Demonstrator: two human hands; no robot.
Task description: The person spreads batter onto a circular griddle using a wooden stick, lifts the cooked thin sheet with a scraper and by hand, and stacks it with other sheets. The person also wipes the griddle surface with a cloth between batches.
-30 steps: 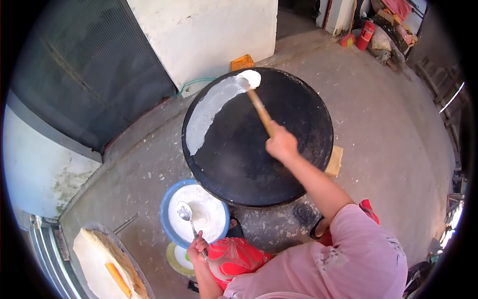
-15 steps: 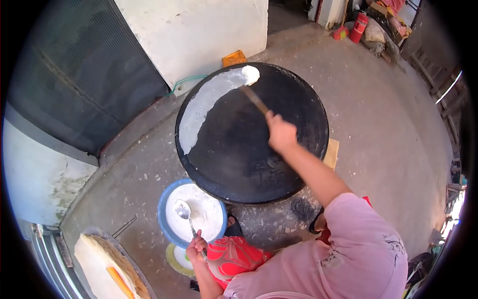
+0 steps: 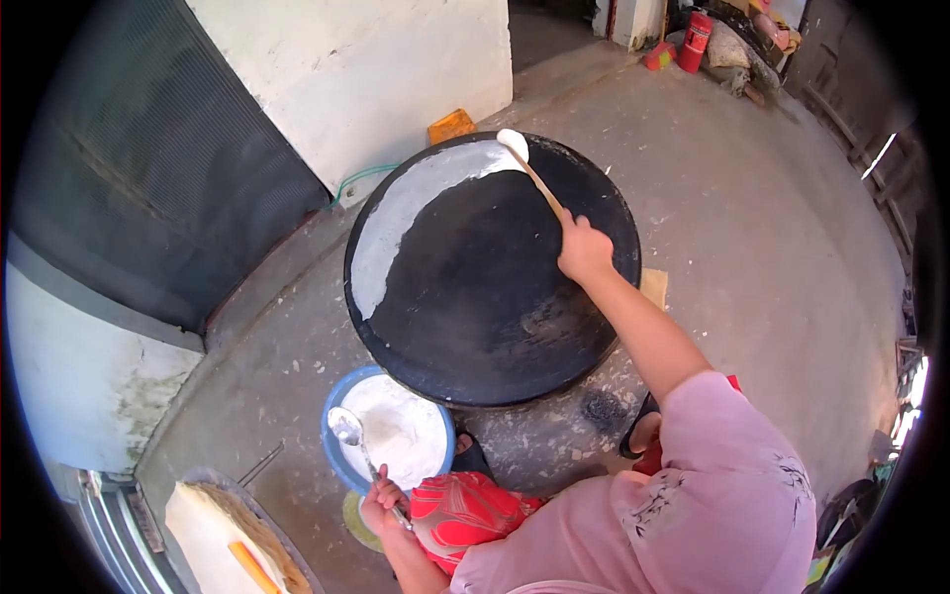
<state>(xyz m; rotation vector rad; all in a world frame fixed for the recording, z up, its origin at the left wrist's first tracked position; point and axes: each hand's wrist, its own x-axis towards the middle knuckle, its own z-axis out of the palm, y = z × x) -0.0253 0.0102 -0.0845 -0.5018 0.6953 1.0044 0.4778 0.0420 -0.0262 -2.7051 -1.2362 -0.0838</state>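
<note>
My right hand [image 3: 586,247] is closed around the end of a wooden stick [image 3: 537,186]. The stick's far end meets a lump of white batter [image 3: 514,147] near the far rim of a large round black griddle [image 3: 485,287]. A thin curved band of batter [image 3: 396,218] covers the griddle's left and far edge. In my left hand [image 3: 386,498] is a metal spoon [image 3: 346,426], its bowl over the blue basin [image 3: 334,450] of white batter [image 3: 401,421].
A stack of thin flatbreads [image 3: 213,535] with an orange strip [image 3: 253,567] lies at lower left. An orange object [image 3: 452,126] leans by the white wall [image 3: 366,69]. A red fire extinguisher [image 3: 695,42] stands at upper right. A pale block [image 3: 653,287] sits beside the griddle.
My right hand and the stick have moved right across the griddle, and the batter lump has shifted a little right along the rim. My left hand still holds the spoon over the basin.
</note>
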